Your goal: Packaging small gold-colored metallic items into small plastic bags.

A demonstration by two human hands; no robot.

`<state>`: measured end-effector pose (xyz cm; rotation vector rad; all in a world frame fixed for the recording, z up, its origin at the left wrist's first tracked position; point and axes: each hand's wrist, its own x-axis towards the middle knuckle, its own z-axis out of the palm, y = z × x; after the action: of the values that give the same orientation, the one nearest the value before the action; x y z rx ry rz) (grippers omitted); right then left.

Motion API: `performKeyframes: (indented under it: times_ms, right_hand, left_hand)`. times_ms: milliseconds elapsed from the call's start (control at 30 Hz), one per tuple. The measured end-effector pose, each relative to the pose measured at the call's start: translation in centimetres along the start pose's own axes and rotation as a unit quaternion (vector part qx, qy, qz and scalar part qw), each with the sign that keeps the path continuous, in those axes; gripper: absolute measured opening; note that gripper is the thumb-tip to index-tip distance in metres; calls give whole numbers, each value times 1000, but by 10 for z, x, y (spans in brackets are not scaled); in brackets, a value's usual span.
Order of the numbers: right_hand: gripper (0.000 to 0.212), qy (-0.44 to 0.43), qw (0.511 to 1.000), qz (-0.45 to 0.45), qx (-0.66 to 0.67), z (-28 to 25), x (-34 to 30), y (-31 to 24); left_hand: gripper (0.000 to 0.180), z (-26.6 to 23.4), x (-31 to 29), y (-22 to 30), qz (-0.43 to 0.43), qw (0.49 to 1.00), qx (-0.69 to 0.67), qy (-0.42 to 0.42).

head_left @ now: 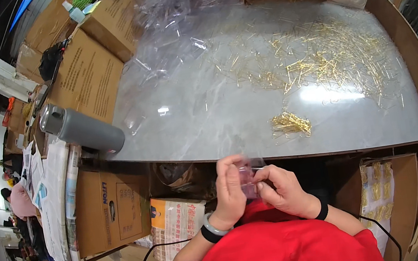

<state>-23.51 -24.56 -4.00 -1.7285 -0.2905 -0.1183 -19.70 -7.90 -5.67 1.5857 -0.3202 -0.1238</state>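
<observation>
Just off the table's front edge, my left hand (pixel 230 190) and my right hand (pixel 283 189) work close together on a small clear plastic packet (pixel 249 181). My left fingers stand upright along one side of the packet and hold it. At its other side, my right thumb and fingers are pinched on its edge. Whether anything lies inside the packet I cannot make out. The nearest item on the table is a small bundle of thin gold-coloured metal pins (pixel 291 124), lined up together. Behind it spreads a loose heap of similar gold pins (pixel 334 58).
Clear plastic packets (pixel 175 23) pile up at the back left of the grey table (pixel 190 117). A grey bottle (pixel 83 129) lies tilted at the left edge, beside cardboard boxes (pixel 83 79). At lower right, an open carton (pixel 407 192) holds packs of gold pieces (pixel 379 185).
</observation>
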Motion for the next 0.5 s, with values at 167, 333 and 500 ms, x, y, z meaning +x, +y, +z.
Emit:
performKeyframes:
  times_ms: [167,333,500]
  right_hand:
    - [12,120,975,74,171,-5,-2,2]
    - [24,179,976,-74,-104,-7,49,-3]
    - [37,13,993,-65,-102,-16,46,-12]
  left_hand:
    - [42,-13,10,4,2,994,-83,74]
    - [48,-21,14,1,88,987,5,131]
    - [44,-14,7,-4,41,992,-56,104]
